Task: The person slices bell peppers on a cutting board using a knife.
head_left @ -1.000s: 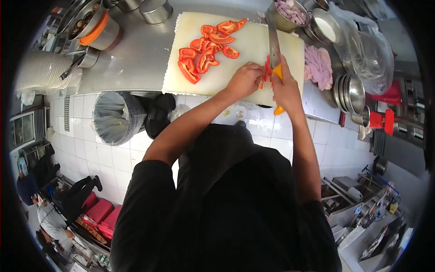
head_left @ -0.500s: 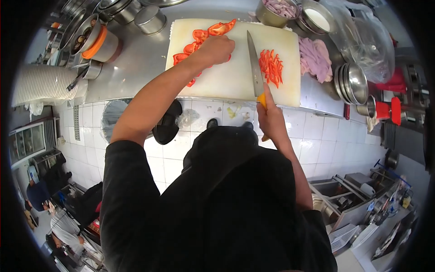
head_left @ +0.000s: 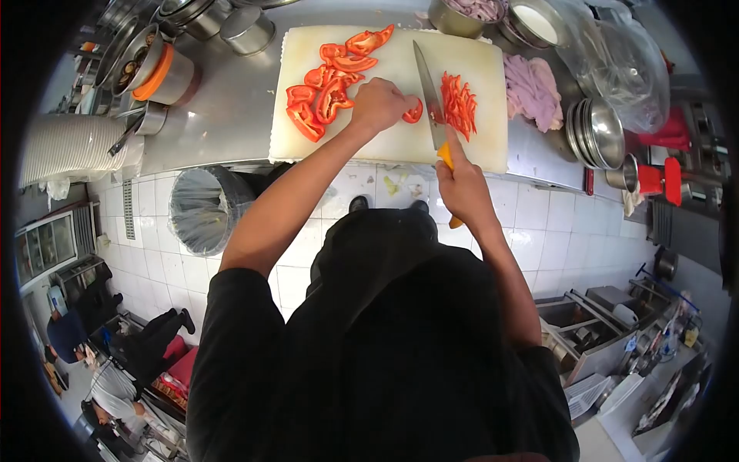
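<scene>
My right hand point(head_left: 465, 189) is wrapped round the yellow handle of a long kitchen knife point(head_left: 428, 88), index finger stretched along the blade's base. The blade lies over the white cutting board point(head_left: 385, 146), its tip pointing away from me. Left of the blade, my left hand point(head_left: 379, 105) is closed on a piece of red pepper point(head_left: 413, 110), whose end shows past the fingertips. Several larger red pepper pieces point(head_left: 332, 96) are spread on the board's left side. Thin red pepper strips point(head_left: 459, 105) form a small heap just right of the knife.
Right of the board are a purple cloth point(head_left: 531, 92) and stacked metal bowls point(head_left: 596, 132). A pot of sliced onion point(head_left: 466, 15) stands behind. Left are a metal pot point(head_left: 247, 31) and an orange-rimmed container point(head_left: 171, 73). A lined bin point(head_left: 204, 212) is below; people point(head_left: 115, 393) are lower left.
My left hand has come from the pepper pieces toward the knife, bringing one piece of pepper. The knife stays in my right hand near the strips. The lined bin shows more fully.
</scene>
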`<move>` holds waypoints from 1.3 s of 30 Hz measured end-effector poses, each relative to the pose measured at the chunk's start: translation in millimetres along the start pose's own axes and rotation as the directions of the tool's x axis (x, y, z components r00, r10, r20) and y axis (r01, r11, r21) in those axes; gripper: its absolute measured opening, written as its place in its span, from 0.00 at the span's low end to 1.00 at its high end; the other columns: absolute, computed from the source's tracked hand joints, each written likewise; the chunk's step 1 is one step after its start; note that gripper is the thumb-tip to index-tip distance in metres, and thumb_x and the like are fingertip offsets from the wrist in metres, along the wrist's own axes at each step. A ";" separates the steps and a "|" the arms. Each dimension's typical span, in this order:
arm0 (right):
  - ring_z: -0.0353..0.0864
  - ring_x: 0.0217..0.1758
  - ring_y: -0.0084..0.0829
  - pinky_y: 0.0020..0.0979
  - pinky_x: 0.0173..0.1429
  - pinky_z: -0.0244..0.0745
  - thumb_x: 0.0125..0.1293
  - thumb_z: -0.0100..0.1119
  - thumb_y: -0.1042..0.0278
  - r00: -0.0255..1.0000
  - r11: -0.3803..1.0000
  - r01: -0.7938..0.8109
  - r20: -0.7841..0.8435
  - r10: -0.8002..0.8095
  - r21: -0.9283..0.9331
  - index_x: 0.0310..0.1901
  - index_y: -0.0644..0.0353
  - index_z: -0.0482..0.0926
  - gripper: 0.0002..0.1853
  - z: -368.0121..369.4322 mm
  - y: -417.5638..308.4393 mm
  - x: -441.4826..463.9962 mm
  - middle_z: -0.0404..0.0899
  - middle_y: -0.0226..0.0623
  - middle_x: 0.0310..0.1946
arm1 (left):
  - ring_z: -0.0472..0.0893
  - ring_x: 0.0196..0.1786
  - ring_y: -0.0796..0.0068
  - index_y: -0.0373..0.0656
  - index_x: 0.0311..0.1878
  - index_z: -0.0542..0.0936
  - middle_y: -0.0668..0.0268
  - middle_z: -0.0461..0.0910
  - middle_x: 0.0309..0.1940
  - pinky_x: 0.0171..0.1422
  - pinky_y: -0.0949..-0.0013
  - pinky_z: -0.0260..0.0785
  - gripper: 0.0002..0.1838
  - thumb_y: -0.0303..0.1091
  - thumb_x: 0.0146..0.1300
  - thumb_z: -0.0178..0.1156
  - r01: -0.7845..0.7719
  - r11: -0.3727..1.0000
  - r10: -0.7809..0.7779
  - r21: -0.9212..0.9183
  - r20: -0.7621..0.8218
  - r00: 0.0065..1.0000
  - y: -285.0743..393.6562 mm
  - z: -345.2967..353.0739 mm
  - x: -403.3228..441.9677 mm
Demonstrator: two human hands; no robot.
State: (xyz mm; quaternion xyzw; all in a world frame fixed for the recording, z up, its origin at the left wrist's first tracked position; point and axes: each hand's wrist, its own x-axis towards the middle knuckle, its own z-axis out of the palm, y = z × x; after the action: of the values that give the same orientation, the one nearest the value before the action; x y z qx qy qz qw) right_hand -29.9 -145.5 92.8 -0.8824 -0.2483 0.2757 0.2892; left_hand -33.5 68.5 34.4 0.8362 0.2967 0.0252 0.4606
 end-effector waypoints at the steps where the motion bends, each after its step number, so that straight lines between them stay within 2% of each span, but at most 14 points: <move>1: 0.81 0.42 0.62 0.51 0.51 0.74 0.69 0.49 0.69 1.000 1.000 0.027 -0.008 -0.027 -0.010 0.77 0.47 0.49 0.36 1.8 0.3 0.7 0.81 0.63 0.37 | 0.86 0.30 0.61 0.37 0.32 0.87 0.55 0.86 0.28 0.43 0.65 0.80 0.15 0.40 0.48 0.70 0.003 1.000 -0.003 -0.017 0.006 1.000 -0.6 -1.9 -0.1; 3: 0.80 0.36 0.64 0.55 0.48 0.73 0.67 0.48 0.71 0.996 0.996 0.085 -0.022 -0.085 -0.031 0.77 0.49 0.45 0.38 5.4 2.0 2.8 0.80 0.62 0.29 | 0.87 0.29 0.64 0.35 0.31 0.87 0.55 0.86 0.27 0.40 0.66 0.80 0.14 0.38 0.48 0.70 0.025 0.993 -0.023 -0.112 0.024 0.999 -1.5 -2.6 0.0; 6: 0.80 0.36 0.64 0.55 0.49 0.73 0.67 0.47 0.72 0.997 0.996 0.073 0.001 -0.073 -0.060 0.77 0.51 0.43 0.39 0.4 -8.8 0.3 0.80 0.63 0.29 | 0.87 0.27 0.70 0.31 0.31 0.86 0.56 0.86 0.26 0.36 0.70 0.80 0.13 0.33 0.47 0.71 0.087 0.948 -0.075 -0.307 0.050 0.996 -5.3 2.0 -2.7; 8: 0.81 0.42 0.62 0.53 0.52 0.72 0.70 0.47 0.68 0.999 0.997 0.002 0.048 0.002 -0.074 0.78 0.50 0.45 0.37 -6.3 -18.2 -2.1 0.81 0.64 0.35 | 0.87 0.26 0.73 0.30 0.31 0.85 0.56 0.86 0.25 0.33 0.72 0.79 0.12 0.30 0.47 0.71 0.117 0.910 -0.112 -0.399 0.036 0.993 -6.1 8.9 -2.1; 12: 0.81 0.45 0.62 0.52 0.54 0.71 0.71 0.46 0.66 0.996 0.994 -0.048 0.076 0.056 -0.101 0.78 0.51 0.45 0.36 -9.7 -26.9 -5.3 0.81 0.64 0.38 | 0.85 0.26 0.76 0.28 0.37 0.85 0.57 0.86 0.27 0.31 0.75 0.78 0.14 0.30 0.51 0.72 0.138 0.922 -0.154 -0.361 -0.016 0.988 5.2 14.5 -12.9; 15: 0.81 0.38 0.63 0.55 0.49 0.74 0.68 0.46 0.72 0.998 0.988 0.068 0.012 -0.067 -0.140 0.77 0.52 0.42 0.39 -0.3 -14.5 -1.6 0.81 0.63 0.31 | 0.85 0.26 0.76 0.28 0.37 0.86 0.57 0.86 0.26 0.31 0.75 0.78 0.14 0.30 0.51 0.71 0.145 0.909 -0.172 -0.391 -0.032 0.985 5.2 16.6 -14.3; 21: 0.80 0.39 0.64 0.55 0.48 0.74 0.67 0.47 0.72 0.998 0.994 0.055 -0.008 -0.055 -0.090 0.77 0.54 0.44 0.39 13.2 -19.1 22.3 0.80 0.65 0.30 | 0.86 0.26 0.75 0.29 0.35 0.86 0.56 0.86 0.25 0.31 0.74 0.78 0.11 0.28 0.51 0.71 0.138 0.903 -0.168 -0.408 -0.038 0.985 -1.6 21.6 -12.1; 24: 0.80 0.40 0.63 0.55 0.48 0.74 0.65 0.48 0.72 0.977 0.970 0.167 -0.103 -0.186 -0.175 0.77 0.54 0.45 0.40 19.0 -0.6 52.6 0.80 0.66 0.33 | 0.86 0.27 0.74 0.28 0.34 0.85 0.56 0.86 0.26 0.31 0.74 0.79 0.11 0.27 0.51 0.70 0.145 0.898 -0.177 -0.416 -0.040 0.983 -2.0 23.7 -10.5; 27: 0.80 0.41 0.63 0.54 0.49 0.74 0.65 0.48 0.72 0.991 0.983 0.129 -0.010 -0.132 -0.131 0.77 0.54 0.45 0.40 -5.4 -7.4 50.7 0.81 0.65 0.36 | 0.86 0.27 0.74 0.28 0.33 0.85 0.56 0.86 0.26 0.32 0.74 0.79 0.10 0.27 0.51 0.69 0.134 0.889 -0.168 -0.438 -0.041 0.985 -3.1 23.2 -11.6; 28: 0.83 0.34 0.55 0.45 0.48 0.76 0.67 0.47 0.69 0.998 0.993 0.065 0.018 -0.063 -0.102 0.77 0.52 0.49 0.37 -12.5 -16.8 42.0 0.81 0.63 0.39 | 0.86 0.27 0.74 0.28 0.33 0.85 0.56 0.86 0.25 0.32 0.74 0.79 0.10 0.26 0.51 0.69 0.125 0.884 -0.162 -0.450 -0.045 0.986 -4.1 23.9 -12.6; 31: 0.82 0.33 0.58 0.48 0.46 0.75 0.68 0.46 0.69 0.998 0.991 -0.005 0.055 0.012 -0.133 0.77 0.51 0.49 0.36 -15.1 -28.8 17.6 0.81 0.63 0.37 | 0.86 0.27 0.73 0.28 0.32 0.85 0.56 0.85 0.25 0.32 0.73 0.80 0.09 0.26 0.50 0.69 0.128 0.885 -0.166 -0.448 -0.046 0.985 -1.2 22.7 -13.8; 32: 0.81 0.30 0.60 0.50 0.43 0.75 0.67 0.47 0.70 0.995 0.985 0.095 -0.015 -0.098 -0.146 0.78 0.50 0.47 0.38 -4.9 -20.3 14.8 0.81 0.62 0.33 | 0.86 0.27 0.72 0.28 0.32 0.85 0.56 0.85 0.25 0.32 0.73 0.80 0.09 0.26 0.50 0.68 0.135 0.889 -0.171 -0.438 -0.045 0.984 0.3 21.1 -14.2; 36: 0.80 0.37 0.64 0.53 0.49 0.73 0.65 0.49 0.73 0.996 0.990 0.077 -0.041 -0.082 -0.114 0.77 0.53 0.49 0.38 16.8 -16.0 32.5 0.80 0.66 0.36 | 0.86 0.27 0.73 0.28 0.32 0.85 0.56 0.86 0.26 0.32 0.73 0.79 0.09 0.26 0.50 0.69 0.145 0.899 -0.177 -0.413 -0.039 0.984 -0.5 22.2 -13.1; 39: 0.80 0.38 0.64 0.57 0.47 0.73 0.63 0.49 0.74 0.938 0.935 0.299 -0.123 -0.325 -0.190 0.77 0.58 0.41 0.42 18.6 6.6 60.8 0.80 0.64 0.34 | 0.86 0.27 0.73 0.29 0.33 0.85 0.56 0.86 0.26 0.32 0.73 0.79 0.09 0.26 0.50 0.69 0.125 0.904 -0.157 -0.409 -0.045 0.987 -4.0 25.4 -12.3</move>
State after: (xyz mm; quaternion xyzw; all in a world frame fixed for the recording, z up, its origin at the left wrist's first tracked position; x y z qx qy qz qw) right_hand 4.3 -106.9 55.0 -0.8713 -0.3850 0.1363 0.2720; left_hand -37.5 44.5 19.5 0.6974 0.3623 0.0848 0.6125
